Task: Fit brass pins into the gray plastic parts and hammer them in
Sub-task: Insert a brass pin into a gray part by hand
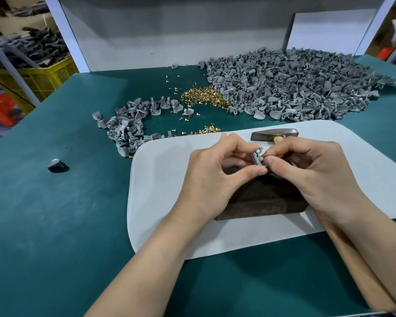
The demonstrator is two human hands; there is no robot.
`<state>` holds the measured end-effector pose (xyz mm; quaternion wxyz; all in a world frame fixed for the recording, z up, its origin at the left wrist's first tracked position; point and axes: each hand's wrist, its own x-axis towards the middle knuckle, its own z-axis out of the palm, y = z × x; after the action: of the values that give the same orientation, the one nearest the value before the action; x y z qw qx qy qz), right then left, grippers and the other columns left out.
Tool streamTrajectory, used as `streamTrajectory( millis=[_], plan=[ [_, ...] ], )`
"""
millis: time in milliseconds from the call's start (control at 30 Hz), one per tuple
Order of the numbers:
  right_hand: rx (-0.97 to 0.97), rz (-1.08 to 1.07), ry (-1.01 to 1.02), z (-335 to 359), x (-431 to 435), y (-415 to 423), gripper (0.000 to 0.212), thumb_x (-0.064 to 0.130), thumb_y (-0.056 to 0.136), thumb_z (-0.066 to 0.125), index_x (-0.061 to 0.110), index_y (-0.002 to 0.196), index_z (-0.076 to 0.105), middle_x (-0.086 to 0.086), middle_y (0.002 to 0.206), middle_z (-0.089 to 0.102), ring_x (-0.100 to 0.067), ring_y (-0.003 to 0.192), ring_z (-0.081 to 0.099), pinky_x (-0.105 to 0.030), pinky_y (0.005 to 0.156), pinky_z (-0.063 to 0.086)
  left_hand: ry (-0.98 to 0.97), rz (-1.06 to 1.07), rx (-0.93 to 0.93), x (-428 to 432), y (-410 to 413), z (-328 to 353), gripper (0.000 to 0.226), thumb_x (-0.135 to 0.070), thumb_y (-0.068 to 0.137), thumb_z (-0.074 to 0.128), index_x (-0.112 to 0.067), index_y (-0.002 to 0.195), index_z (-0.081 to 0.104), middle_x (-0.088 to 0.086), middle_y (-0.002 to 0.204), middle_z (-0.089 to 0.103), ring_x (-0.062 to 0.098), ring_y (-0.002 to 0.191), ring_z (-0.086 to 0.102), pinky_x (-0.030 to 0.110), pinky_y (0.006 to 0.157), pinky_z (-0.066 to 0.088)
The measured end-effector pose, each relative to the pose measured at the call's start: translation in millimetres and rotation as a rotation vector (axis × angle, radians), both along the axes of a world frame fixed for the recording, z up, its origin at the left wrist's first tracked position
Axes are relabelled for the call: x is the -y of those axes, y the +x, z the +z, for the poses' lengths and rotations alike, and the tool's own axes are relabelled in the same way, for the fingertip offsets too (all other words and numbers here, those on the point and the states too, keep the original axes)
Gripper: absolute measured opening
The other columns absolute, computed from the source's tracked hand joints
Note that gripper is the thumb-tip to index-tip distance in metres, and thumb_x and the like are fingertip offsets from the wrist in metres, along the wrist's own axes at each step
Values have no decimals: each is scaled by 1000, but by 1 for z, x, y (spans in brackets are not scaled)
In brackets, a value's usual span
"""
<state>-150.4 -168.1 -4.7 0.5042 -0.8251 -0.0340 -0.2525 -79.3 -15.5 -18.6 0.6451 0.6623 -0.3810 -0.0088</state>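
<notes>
Both hands closed on one gray part (256, 158) above the dark block (261, 197).
The left hand (211, 170) grips it between thumb and fingers; the right hand (306, 172) pinches what looks like a brass pin (262, 157) against it. The hammer (274, 134) lies just behind on the white mat (160, 179), with heaps of pins (203, 96) and gray parts (295, 83) beyond.

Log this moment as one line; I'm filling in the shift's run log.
step: fitting pin | left hand: holds part | right hand: pinches pin at part | hammer: on mat | block: below hands
</notes>
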Motion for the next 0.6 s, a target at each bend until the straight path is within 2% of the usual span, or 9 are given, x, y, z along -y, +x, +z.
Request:
streamTrajectory(
  millis=[67,100,167,200,300,367,433,500,600],
  plan=[
    [5,-6,-25,1,0,0,25,-6,77,71,18,71,68,9,68,66,3,59,55,-6,61,39,22,13,11,0,-1,2,35,-8,70,80,-35,81,61,-11,86,70,4,72,69,25,84,54],
    [8,-7,-36,1,0,-1,24,-6,77,71,17,71,68,6,69,66,2,60,55,-6,62,40,34,18,14,-1,-2,3,35,-9,70,80,-36,79,60,-11,87,70,5,72,69,35,91,53],
    [10,-5,-48,2,0,-2,21,-4,76,72,16,70,68,0,71,67,0,62,55,-9,63,41,56,19,19,0,-4,4,27,-11,70,80,-30,75,62,-18,88,69,6,70,69,54,100,44],
    [10,-6,-49,2,0,-2,20,-3,76,73,16,70,68,-1,71,66,-1,62,55,-9,63,41,64,13,19,0,-5,5,21,-12,69,79,-23,77,63,-23,88,68,5,70,68,58,101,41],
    [8,-16,-59,3,0,-3,22,-6,76,72,14,70,68,-1,69,65,-1,61,54,-9,61,40,83,19,52,0,-7,5,20,-11,70,78,-8,83,65,-29,87,65,5,69,69,55,106,38],
    [5,-22,-71,3,0,-4,21,-7,75,71,13,70,68,0,69,65,0,60,54,-8,61,39,114,28,91,0,-6,4,20,-8,71,78,-4,84,64,-22,90,65,5,69,69,40,116,27],
    [10,-29,-77,2,-1,-4,21,-8,75,71,12,70,68,0,68,64,1,59,54,-7,60,39,137,47,115,0,-6,3,19,-6,71,79,-2,83,64,-16,90,65,6,68,69,27,118,18],
    [15,-31,-69,2,-1,-4,21,-9,75,71,11,70,68,3,66,64,2,57,53,-6,59,38,125,46,108,0,-7,3,19,-6,71,78,-3,84,64,-15,91,65,6,68,69,33,118,21],
    [8,-20,5,2,-1,-2,22,-10,76,70,11,68,67,13,56,61,4,51,51,-4,54,36,91,25,51,0,-9,5,20,-6,71,78,-6,83,63,-22,93,65,6,70,69,55,107,37]
  ],
)
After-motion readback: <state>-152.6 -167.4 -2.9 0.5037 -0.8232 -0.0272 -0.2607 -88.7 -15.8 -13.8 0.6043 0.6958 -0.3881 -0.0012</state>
